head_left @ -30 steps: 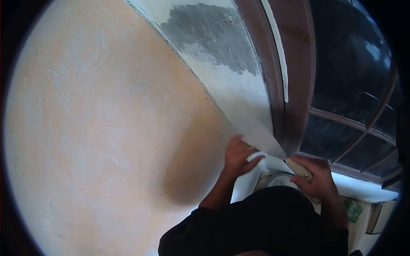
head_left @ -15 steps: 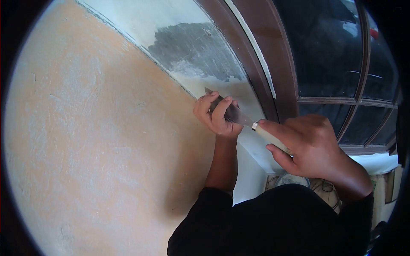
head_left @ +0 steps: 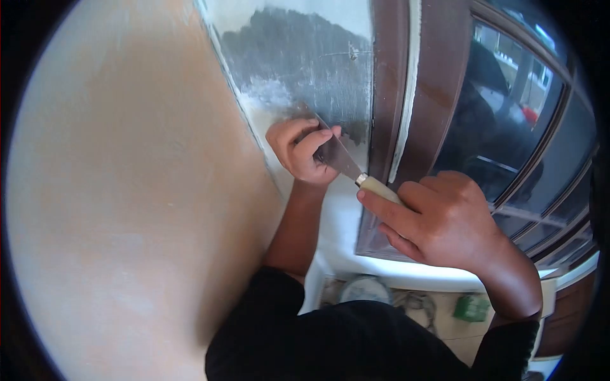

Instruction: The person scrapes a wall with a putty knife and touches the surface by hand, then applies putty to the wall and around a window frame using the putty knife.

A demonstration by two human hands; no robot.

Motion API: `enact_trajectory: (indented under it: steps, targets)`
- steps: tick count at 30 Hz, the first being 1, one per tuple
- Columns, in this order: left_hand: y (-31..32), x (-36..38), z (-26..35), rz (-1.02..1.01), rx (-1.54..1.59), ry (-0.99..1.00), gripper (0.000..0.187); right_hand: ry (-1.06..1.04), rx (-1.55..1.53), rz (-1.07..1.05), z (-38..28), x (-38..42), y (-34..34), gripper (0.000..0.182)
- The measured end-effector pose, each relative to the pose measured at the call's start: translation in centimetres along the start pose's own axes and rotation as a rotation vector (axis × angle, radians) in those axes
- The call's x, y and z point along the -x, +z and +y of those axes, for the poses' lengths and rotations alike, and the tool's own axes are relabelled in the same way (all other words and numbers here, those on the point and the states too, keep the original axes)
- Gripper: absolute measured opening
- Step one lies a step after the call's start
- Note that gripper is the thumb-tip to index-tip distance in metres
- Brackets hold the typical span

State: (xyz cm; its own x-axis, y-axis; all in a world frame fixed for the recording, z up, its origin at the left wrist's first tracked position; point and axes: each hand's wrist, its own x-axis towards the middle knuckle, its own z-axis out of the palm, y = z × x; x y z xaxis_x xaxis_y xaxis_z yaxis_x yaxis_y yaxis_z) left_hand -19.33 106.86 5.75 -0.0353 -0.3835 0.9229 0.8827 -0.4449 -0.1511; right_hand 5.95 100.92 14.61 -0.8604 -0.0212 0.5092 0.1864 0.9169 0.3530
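Head view shows scraper [head_left: 345, 162] spanning right grip [head_left: 445, 219] to left grip [head_left: 301, 151].

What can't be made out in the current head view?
All in the head view:
- Scraper blade: partly covered by the left hand; how firmly those fingers grip it, and whether its tip touches the wall, is unclear.
- Handle: its far end is hidden inside the right hand.
- Round container: its near side is blocked by the black shirt.
- Green item: too small and blurred to identify.
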Motion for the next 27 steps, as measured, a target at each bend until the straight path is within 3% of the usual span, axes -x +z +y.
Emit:
enact_trajectory:
  steps: [4, 8, 11, 16, 20, 27]
  targets:
    - [0.6, 0.4, 0.2, 0.088, -0.119, 0.038, 0.031, -0.137, 0.028, -0.097, 2.3, -1.0, -0.9, 0.039]
    - [0.5, 0.4, 0.0, 0.019, -0.116, 0.053, 0.033, -0.305, -0.008, -0.110, 4.1, -1.9, -1.0, 0.043]
    - [0.6, 0.4, -0.3, 0.050, -0.071, 0.043, 0.034, -0.257, -0.078, -0.057, 2.8, -2.5, 0.0, 0.050]
    - [0.3, 0.4, 0.2, 0.048, -0.011, 0.017, 0.037, 0.110, -0.528, 0.287, -0.3, -1.8, 3.4, 0.054]
    - [-0.7, 1.5, 0.4, -0.004, 0.021, -0.007, 0.036, 0.273, -0.662, 0.294, -1.5, -1.4, 5.9, 0.054]
    - [-1.0, 2.3, 0.3, -0.028, 0.043, -0.071, 0.033, 0.312, -0.810, 0.267, -3.0, -1.8, 7.6, 0.052]
